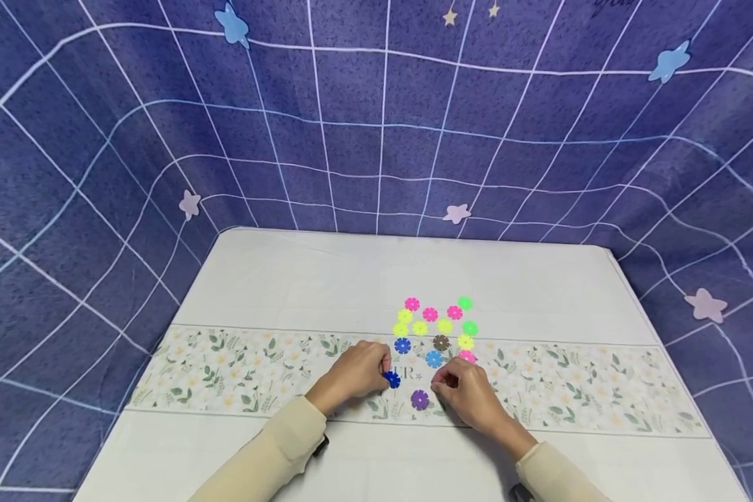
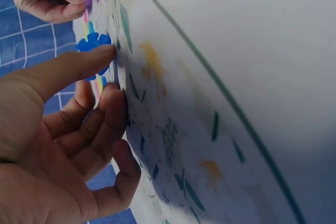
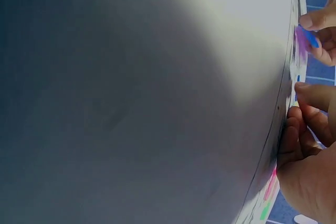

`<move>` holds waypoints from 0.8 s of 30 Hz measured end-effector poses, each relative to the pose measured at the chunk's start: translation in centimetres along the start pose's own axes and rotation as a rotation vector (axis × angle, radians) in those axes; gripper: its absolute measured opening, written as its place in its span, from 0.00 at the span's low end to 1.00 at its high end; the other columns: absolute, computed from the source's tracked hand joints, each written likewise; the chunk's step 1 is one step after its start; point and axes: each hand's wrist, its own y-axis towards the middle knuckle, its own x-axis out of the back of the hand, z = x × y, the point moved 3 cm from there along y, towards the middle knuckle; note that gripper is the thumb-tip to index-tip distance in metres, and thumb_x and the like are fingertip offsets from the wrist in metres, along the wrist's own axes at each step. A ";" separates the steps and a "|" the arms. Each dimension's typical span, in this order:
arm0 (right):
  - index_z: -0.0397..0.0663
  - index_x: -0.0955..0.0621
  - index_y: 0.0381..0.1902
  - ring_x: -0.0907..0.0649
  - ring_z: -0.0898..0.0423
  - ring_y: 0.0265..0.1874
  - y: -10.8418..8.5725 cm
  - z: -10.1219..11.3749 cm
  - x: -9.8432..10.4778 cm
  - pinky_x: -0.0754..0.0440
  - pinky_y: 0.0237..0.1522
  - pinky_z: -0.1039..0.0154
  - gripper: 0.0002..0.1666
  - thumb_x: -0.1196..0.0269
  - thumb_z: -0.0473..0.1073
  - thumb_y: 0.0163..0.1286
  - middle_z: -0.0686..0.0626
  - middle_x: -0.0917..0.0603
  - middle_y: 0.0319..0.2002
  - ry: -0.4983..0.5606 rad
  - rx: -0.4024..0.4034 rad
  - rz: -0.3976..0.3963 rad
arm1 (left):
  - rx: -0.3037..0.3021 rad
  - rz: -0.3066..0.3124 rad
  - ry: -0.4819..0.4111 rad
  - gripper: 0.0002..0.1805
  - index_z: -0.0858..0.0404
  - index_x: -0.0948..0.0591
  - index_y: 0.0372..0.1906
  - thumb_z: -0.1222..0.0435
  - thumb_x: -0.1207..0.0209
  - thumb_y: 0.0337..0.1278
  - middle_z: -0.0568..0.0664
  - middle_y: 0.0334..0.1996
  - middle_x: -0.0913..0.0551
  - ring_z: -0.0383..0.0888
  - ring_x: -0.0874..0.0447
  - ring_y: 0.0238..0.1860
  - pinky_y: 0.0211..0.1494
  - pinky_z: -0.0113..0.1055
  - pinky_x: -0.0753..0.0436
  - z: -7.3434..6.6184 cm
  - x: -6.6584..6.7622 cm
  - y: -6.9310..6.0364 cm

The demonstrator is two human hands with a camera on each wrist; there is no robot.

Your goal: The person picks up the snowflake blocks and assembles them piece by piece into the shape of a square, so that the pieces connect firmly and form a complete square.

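Observation:
My left hand (image 1: 359,367) pinches a dark blue flower-shaped disc (image 1: 392,379) between thumb and fingers, low over the table. In the left wrist view the thumb covers part of this blue disc (image 2: 94,43); in the right wrist view the disc (image 3: 310,37) looks tilted. Between the two hands lies a purple flower disc (image 1: 420,399). My right hand (image 1: 470,394) hovers just right of it, fingers loosely bent, with a gap between thumb and forefinger and nothing seen in the grip. Beyond the right fingertips lies a light blue disc (image 1: 434,359).
Pink (image 1: 429,314), yellow (image 1: 420,328) and green discs (image 1: 470,328) lie in a loose group beyond the hands, with a brown disc (image 1: 441,342) and another dark blue disc (image 1: 402,345). A floral strip (image 1: 226,369) crosses the white tabletop (image 1: 301,272). Blue grid curtains (image 1: 351,153) surround it.

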 end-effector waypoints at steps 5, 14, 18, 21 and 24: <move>0.42 0.11 0.43 0.22 0.63 0.31 -0.2 0.5 -0.2 0.21 0.35 0.70 0.12 0.24 0.36 0.60 0.53 0.16 0.34 -0.011 0.109 0.051 | -0.047 -0.005 -0.016 0.16 0.53 0.22 0.22 0.68 0.23 0.40 0.39 0.20 0.25 0.38 0.29 0.24 0.32 0.31 0.29 0.0 0.4 -0.1; 0.47 0.09 0.40 0.24 0.62 0.33 -0.7 1.1 -1.3 0.24 0.36 0.69 0.12 0.22 0.41 0.58 0.56 0.17 0.33 -0.085 0.208 0.111 | -0.042 -0.005 -0.008 0.16 0.52 0.21 0.20 0.68 0.22 0.40 0.39 0.23 0.24 0.37 0.28 0.25 0.33 0.31 0.28 0.4 0.3 -0.6; 0.52 0.11 0.31 0.24 0.64 0.32 -0.8 1.4 -1.3 0.24 0.38 0.68 0.07 0.22 0.39 0.56 0.59 0.17 0.30 -0.108 0.203 0.098 | -0.052 -0.007 -0.016 0.15 0.51 0.19 0.20 0.67 0.22 0.41 0.38 0.23 0.23 0.36 0.28 0.25 0.33 0.31 0.27 0.4 0.3 -0.6; 0.54 0.13 0.30 0.25 0.65 0.33 -0.8 1.5 -1.2 0.25 0.38 0.67 0.08 0.23 0.38 0.58 0.61 0.19 0.28 -0.104 0.187 0.107 | -0.061 -0.015 -0.024 0.13 0.51 0.18 0.21 0.68 0.23 0.41 0.38 0.22 0.23 0.35 0.29 0.24 0.32 0.30 0.27 0.5 0.3 -0.6; 0.53 0.13 0.37 0.26 0.64 0.33 -0.8 1.6 -1.2 0.27 0.39 0.67 0.10 0.23 0.40 0.58 0.61 0.20 0.30 -0.103 0.169 0.130 | -0.061 -0.012 -0.037 0.12 0.52 0.16 0.22 0.68 0.23 0.42 0.38 0.20 0.22 0.35 0.29 0.23 0.32 0.30 0.27 0.6 0.3 -0.6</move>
